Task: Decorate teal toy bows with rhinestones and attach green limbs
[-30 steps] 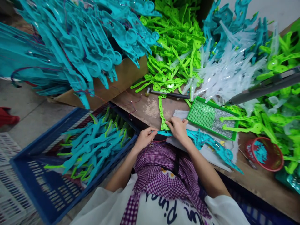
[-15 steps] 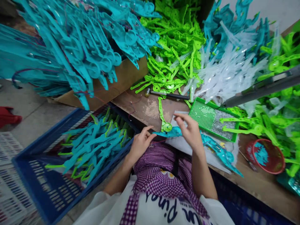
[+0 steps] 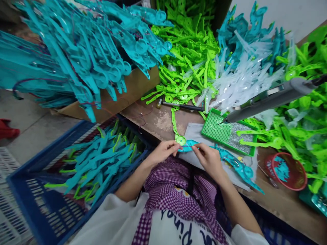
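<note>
Close together at the bench edge, both hands are pinched over a blue plastic shell half [image 3: 187, 147]. My left hand [image 3: 165, 152] is closed at its left end and my right hand [image 3: 208, 158] at its right; a thin wire, hard to see, seems to run between their fingertips. A bright green lever-like part with a round end [image 3: 180, 140] lies just behind the shell, touching or nearly touching it. Further right, another long blue shell half [image 3: 237, 166] rests on a pale cloth [image 3: 195, 131], with small parts in it.
A dark grey power screwdriver [image 3: 265, 98] hangs over a green tray [image 3: 216, 127] of small screws. Nearby are a red basket [image 3: 297, 183] of blue bits and a hammer [image 3: 182, 106]. Green parts [image 3: 189, 64] and clear parts [image 3: 245, 85] are heaped behind. A blue crate [image 3: 15, 183] stands left.
My right hand has come down and left from above the blue shell half, and my left hand has moved right, so they now meet. The screwdriver has swung left over the screw tray.
</note>
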Demonstrator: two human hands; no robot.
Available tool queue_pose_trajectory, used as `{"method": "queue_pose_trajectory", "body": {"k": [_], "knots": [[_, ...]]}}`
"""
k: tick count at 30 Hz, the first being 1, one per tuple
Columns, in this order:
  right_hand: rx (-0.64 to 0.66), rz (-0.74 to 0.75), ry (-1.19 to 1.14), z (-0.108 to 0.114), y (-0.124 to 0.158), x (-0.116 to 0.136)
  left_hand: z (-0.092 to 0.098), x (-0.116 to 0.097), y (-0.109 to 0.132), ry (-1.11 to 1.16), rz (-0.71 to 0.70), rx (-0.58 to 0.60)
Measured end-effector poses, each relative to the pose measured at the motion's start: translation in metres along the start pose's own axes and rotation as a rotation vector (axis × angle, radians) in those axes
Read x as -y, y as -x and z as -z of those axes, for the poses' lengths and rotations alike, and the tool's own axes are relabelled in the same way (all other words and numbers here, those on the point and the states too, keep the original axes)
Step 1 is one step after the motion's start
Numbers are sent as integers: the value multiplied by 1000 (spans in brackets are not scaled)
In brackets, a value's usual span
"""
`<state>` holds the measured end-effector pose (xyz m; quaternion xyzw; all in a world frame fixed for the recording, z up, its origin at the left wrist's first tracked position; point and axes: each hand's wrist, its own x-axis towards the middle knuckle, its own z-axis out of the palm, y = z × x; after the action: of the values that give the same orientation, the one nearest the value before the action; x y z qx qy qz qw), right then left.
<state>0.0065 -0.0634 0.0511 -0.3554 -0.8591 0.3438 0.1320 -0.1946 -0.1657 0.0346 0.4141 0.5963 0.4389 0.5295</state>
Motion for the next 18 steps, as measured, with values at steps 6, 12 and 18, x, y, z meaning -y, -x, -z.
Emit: {"method": "queue_pose_trajectory", "body": {"k": [6,12,18], "knots": [[-84,19,300,16,-3,-13,6,-34,-17,-397,-110,-67],[-124,160,-26,0,-29,29,-12,-49,-48,-392,-268,6],[138,-80,-272,-13,-49,22,5,-25,-33,-72,-134,81]]}}
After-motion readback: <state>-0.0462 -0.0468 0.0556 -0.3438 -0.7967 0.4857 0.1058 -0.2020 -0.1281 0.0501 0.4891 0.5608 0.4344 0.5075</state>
